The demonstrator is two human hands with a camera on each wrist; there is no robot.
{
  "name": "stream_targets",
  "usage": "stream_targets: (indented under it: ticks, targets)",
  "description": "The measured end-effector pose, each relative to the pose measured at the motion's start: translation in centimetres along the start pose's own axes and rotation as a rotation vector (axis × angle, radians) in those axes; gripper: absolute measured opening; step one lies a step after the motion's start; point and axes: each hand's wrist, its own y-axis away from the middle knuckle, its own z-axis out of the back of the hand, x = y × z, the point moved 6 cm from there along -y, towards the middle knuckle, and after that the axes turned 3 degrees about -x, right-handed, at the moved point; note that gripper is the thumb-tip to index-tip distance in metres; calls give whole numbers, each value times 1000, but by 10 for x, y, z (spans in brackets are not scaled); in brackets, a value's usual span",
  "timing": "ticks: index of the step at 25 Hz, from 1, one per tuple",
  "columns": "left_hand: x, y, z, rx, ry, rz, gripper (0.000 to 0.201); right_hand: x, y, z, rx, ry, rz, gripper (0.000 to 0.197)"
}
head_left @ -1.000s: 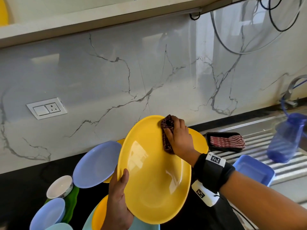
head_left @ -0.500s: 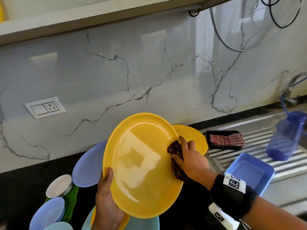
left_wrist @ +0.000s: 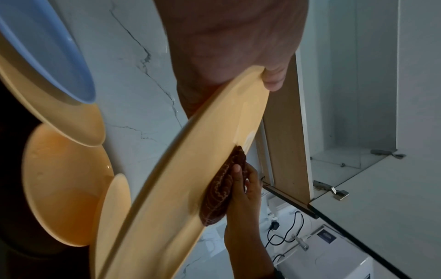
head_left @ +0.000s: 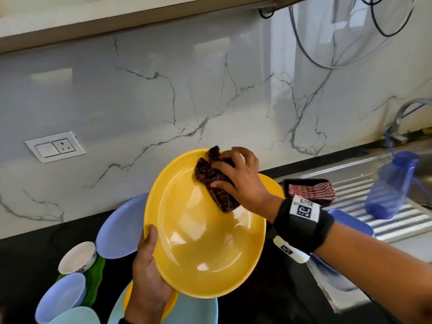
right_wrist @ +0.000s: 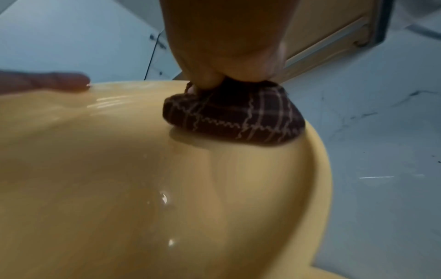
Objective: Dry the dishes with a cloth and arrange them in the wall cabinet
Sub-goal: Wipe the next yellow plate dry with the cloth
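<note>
Pressing cloth (head_left: 216,183) on yellow plate (head_left: 205,242) – right hand (head_left: 240,181) gripping | left hand (head_left: 149,274) clasping rim | no readable writing

1. The left hand (head_left: 149,274) comes up from below, thumb laid over the near rim of the yellow plate (head_left: 205,244), fingers behind it, holding it tilted.
2. The right hand (head_left: 240,181) reaches in from the right, fingers curled round the dark checked cloth (head_left: 215,183) and pressing it against the plate's far inner face.
3. The right wrist wears a black band; the forearm is bare.
</note>
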Motion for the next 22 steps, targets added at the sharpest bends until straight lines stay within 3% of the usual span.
stream_targets:
  ticks: [2,6,8,12,14,16,18,20,22]
  targets:
    - [4,0,2,-25,-27,-2,124,-3,11,-9,24,128,-48,51]
    - [10,0,9,-31,0,2,124,-4,41,-30,367,31,-197,87]
    - [8,2,8,-30,0,-21,115,4,45,-33,418,-25,-178,93]
    - [3,4,0,58,33,7,93,27,57,-35,421,-63,78,94]
    - [8,1,6,67,103,74,95,40,75,-35,420,-37,228,91]
    - [11,8,16,29,220,168,78,52,98,-35,449,-23,359,83]
    - [-1,5,27,59,211,116,67,57,123,-35,496,12,487,72]
    - [0,5,25,-19,134,2,80,56,143,-34,499,83,577,60]
    - [-14,-2,12,-26,62,-56,104,51,151,-30,465,136,620,51]
